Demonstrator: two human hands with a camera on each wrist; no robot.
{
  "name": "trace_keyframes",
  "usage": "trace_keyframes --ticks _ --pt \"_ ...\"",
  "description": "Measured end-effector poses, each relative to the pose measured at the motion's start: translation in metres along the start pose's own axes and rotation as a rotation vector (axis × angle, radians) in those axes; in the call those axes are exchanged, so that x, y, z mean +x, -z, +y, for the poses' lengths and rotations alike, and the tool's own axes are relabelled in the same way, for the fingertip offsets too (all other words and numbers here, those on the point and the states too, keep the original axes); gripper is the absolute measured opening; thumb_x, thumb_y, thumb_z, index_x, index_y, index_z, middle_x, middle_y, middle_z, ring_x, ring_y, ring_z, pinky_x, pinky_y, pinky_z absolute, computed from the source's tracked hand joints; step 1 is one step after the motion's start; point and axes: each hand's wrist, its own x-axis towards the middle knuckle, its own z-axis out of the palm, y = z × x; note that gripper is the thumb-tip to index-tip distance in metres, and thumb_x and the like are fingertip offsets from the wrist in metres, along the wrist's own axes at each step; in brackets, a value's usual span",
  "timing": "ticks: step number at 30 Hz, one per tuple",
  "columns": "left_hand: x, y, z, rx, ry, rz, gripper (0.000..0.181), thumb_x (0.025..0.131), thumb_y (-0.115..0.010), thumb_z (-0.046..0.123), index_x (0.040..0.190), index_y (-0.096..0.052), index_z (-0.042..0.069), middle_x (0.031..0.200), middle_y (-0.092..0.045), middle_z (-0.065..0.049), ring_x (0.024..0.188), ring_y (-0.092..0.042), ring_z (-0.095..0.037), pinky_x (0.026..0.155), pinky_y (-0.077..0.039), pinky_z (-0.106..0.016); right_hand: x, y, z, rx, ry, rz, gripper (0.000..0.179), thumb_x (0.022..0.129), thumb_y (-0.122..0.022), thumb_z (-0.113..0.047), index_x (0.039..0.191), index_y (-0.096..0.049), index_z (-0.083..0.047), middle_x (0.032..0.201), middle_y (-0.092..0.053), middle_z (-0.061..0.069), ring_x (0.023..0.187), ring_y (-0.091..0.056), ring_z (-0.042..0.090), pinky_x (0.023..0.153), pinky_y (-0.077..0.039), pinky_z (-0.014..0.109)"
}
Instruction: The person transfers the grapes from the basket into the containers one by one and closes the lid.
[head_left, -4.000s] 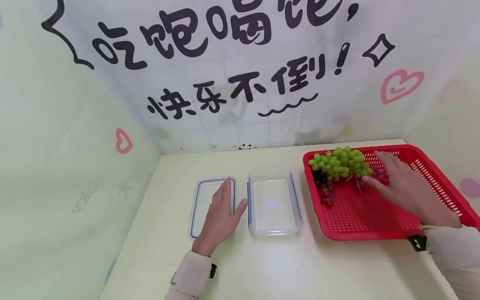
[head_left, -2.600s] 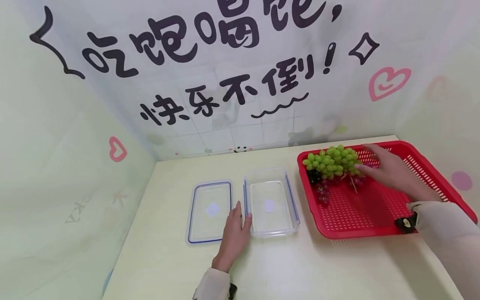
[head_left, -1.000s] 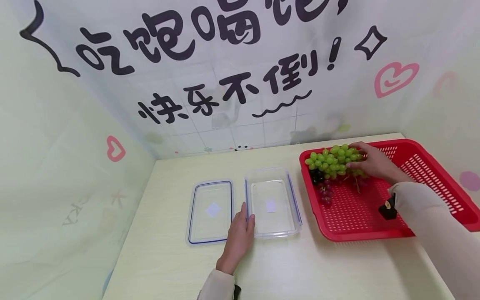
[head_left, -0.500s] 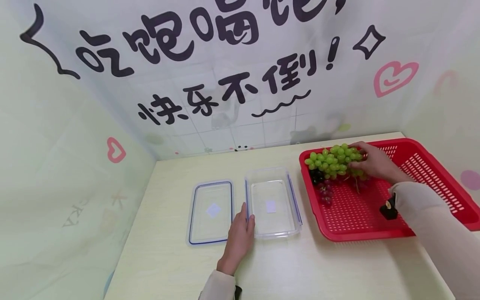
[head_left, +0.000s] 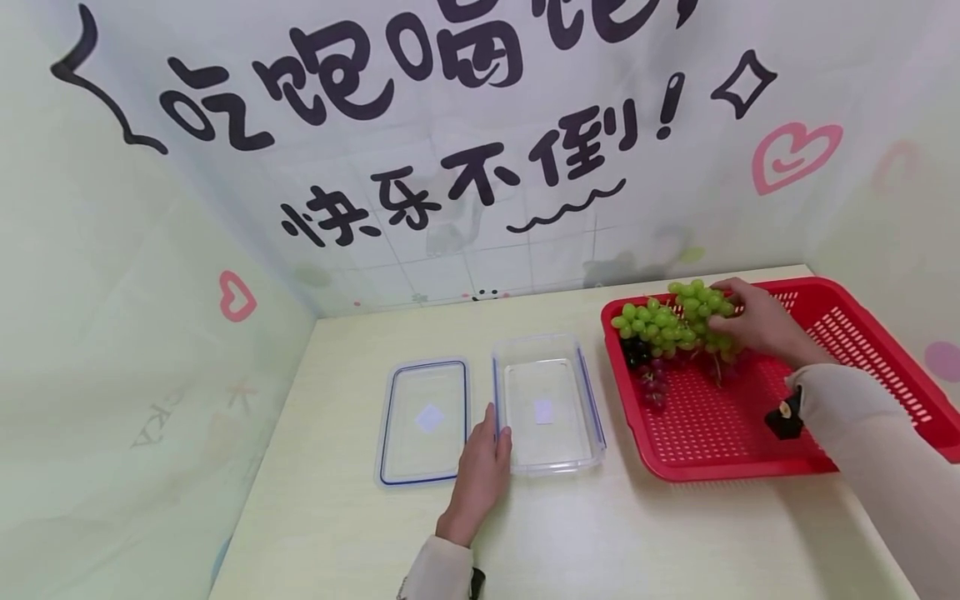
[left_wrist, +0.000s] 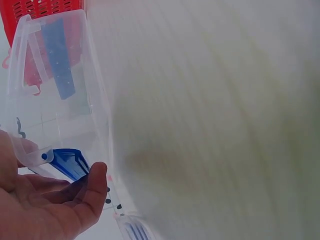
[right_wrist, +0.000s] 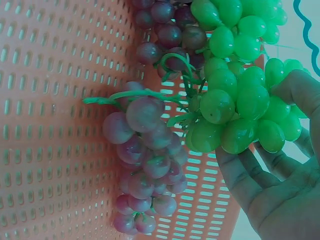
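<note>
Now, looking from the head, the right hand (head_left: 765, 323) holds some green grapes (head_left: 667, 329), with its fingers and thumb round the end of the bunch. They are in the back left corner of a red basket (head_left: 712, 429), and the part by the hand sticks up higher. Black grapes (head_left: 636, 352) and red grapes (head_left: 655, 383) sit close by them. The left hand (head_left: 482, 475) lies loose, touching the near left corner of a clear box (head_left: 555, 446). A flat lid (head_left: 420, 454) with a blue line lies just left of the box, and all of this is on a pale table (head_left: 562, 542).

From the left wrist, the left hand's fingers bend a little and touch a blue flap (left_wrist: 70, 162) on the box's side. A bit of the basket shows past the box.

From the right wrist, the thumb is on one side of the green grapes and fingers are on the other. Red grapes hang next to them, with curly green stems (right_wrist: 137, 93). I can't tell if the green grapes touch the basket's bottom.
</note>
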Motion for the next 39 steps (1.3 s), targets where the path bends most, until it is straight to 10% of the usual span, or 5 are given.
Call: trace_keyframes --ticks 39 --pt "0.001 -0.004 0.002 0.0 -0.009 -0.006 0.052 0.106 -0.044 0.019 0.148 -0.034 -0.011 0.133 -0.053 -0.032 0.125 -0.051 -0.044 0.104 -0.042 -0.056 -0.008 0.023 -0.057 0.151 -0.025 0.12 0.074 0.099 -0.054 -0.044 0.156 -0.026 -0.007 0.137 -0.041 0.03 0.112 -0.052 0.042 0.083 -0.057 0.042"
